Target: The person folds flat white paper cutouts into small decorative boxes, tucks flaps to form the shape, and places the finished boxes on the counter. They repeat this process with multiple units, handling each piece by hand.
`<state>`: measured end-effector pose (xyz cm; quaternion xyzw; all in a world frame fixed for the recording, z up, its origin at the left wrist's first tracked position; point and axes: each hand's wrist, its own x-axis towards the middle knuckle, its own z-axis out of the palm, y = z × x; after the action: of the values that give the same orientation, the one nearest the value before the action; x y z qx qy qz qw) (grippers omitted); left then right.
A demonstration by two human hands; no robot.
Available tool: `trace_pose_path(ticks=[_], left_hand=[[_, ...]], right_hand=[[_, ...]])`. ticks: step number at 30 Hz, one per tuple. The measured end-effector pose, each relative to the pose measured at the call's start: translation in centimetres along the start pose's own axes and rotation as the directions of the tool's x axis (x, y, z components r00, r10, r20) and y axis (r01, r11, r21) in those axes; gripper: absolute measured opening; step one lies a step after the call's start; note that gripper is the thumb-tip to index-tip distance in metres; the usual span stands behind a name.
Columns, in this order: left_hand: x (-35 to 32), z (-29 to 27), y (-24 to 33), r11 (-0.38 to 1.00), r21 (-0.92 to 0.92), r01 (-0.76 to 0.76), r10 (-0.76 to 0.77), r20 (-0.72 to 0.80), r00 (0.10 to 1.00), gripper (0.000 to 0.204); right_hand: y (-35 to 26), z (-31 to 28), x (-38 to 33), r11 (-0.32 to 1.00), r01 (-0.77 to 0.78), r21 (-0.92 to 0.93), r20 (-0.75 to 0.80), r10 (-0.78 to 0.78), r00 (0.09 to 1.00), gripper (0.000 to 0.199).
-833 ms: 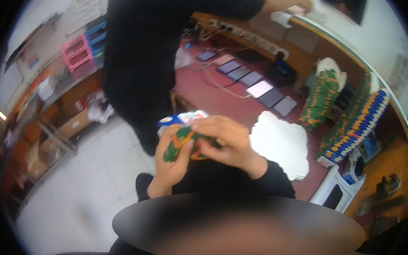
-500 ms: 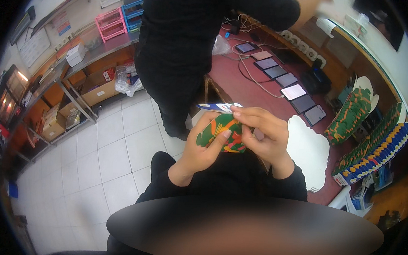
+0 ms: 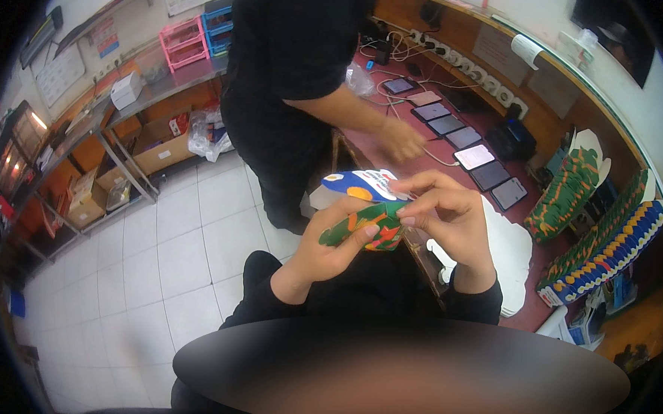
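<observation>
1. Right, at the centre of it all is the green-and-orange card carton [image 3: 384,223], held up between both hands, in front of the body and clear of the surface [image 3: 533,309].
2. On one side, the left hand [image 3: 322,245] has its grip closed round the carton, thumb laid across the printed face. Firm but light is the call: enough to steady the card, not enough to crush it.
3. Over to the right hand [image 3: 454,221], and that's a narrow grip, thumb and forefinger pinching at the carton's right end. Best done along the crease, edges lined up, pressure even; a hard tug could bend or tear it.
4. Just behind, a blue-and-white panel [image 3: 350,184] shows above the left hand, and whether it belongs to the same carton I cannot tell. Nor can I make out whether that pinch has a tab or a fold; the left fingertips are hidden behind the card.
5. Beyond the right wrist lie white card sheets [image 3: 510,261], partly covered by that arm; how many, you can't count.
6. Further out, nested green cartons [image 3: 568,193] lean near the wall, and a co-worker's hand [image 3: 401,139] reaches over the surface, its fingers hard to read. Down low, a blurred patch hides whatever is there.
</observation>
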<state>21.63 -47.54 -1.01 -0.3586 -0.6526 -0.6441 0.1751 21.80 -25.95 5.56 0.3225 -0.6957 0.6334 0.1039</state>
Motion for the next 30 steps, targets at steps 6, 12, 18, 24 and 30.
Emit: trace_pose_path(ticks=[6, 12, 18, 24, 30], left_hand=[[-0.2, -0.1, 0.0, 0.977, 0.199, -0.081, 0.062, 0.098, 0.993, 0.013], [0.5, 0.2, 0.1, 0.994, 0.101, -0.042, 0.046, -0.034, 0.998, 0.012], [-0.1, -0.1, 0.0, 0.999, 0.046, 0.008, 0.001, -0.184, 0.983, 0.021], [-1.1, -0.7, -0.6, 0.994, 0.048, 0.101, -0.085, -0.262, 0.961, 0.019], [-1.5, 0.2, -1.1, 0.996, 0.011, 0.084, -0.079, -0.237, 0.968, 0.019]], right_hand=[[-0.2, 0.2, -0.5, 0.983, -0.032, -0.18, -0.047, 0.024, 0.999, 0.029], [-0.6, 0.4, -0.5, 0.868, 0.172, -0.467, 0.058, -0.165, 0.985, 0.028], [-3.0, -0.9, -1.6, 0.835, 0.353, -0.421, 0.009, -0.386, 0.923, 0.028], [-6.9, -1.1, -6.3, 0.604, 0.668, 0.435, -0.236, -0.639, 0.732, 0.053], [-8.4, -1.4, -8.5, 0.632, 0.417, 0.653, -0.105, -0.47, 0.877, 0.059]])
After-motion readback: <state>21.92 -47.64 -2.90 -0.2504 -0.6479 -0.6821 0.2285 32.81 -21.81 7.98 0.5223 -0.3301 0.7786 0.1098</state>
